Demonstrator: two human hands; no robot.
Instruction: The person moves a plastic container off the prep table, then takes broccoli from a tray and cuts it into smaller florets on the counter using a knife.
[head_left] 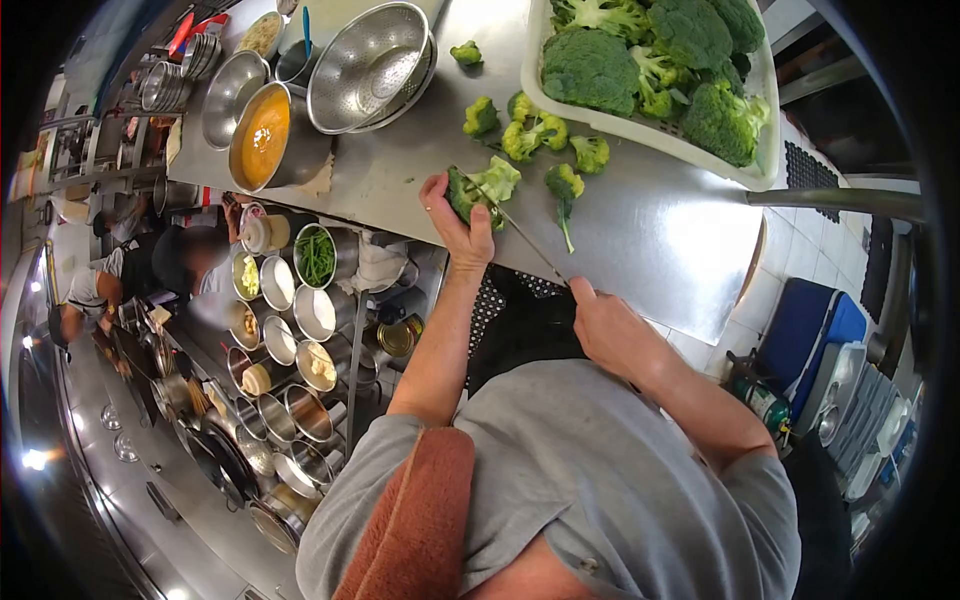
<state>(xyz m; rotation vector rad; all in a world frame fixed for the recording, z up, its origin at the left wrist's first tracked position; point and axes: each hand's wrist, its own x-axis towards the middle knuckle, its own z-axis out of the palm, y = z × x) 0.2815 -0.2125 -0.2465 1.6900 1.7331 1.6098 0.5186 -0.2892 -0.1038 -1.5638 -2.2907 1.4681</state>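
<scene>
My left hand is wrapped round a head of broccoli, its pale cut stem turned up. In my right hand is the handle of a knife, whose thin blade reaches across to the broccoli and touches it. Just beyond, several cut broccoli florets lie on the steel table. One long-stemmed floret rests to the right of the blade. A white perforated crate at the back right holds large broccoli heads.
Metal colanders and a bowl of orange sauce stand on the table's left. Below it are several metal containers of ingredients, including chopped greens. Co-workers are at the far left. A blue cooler stands at right.
</scene>
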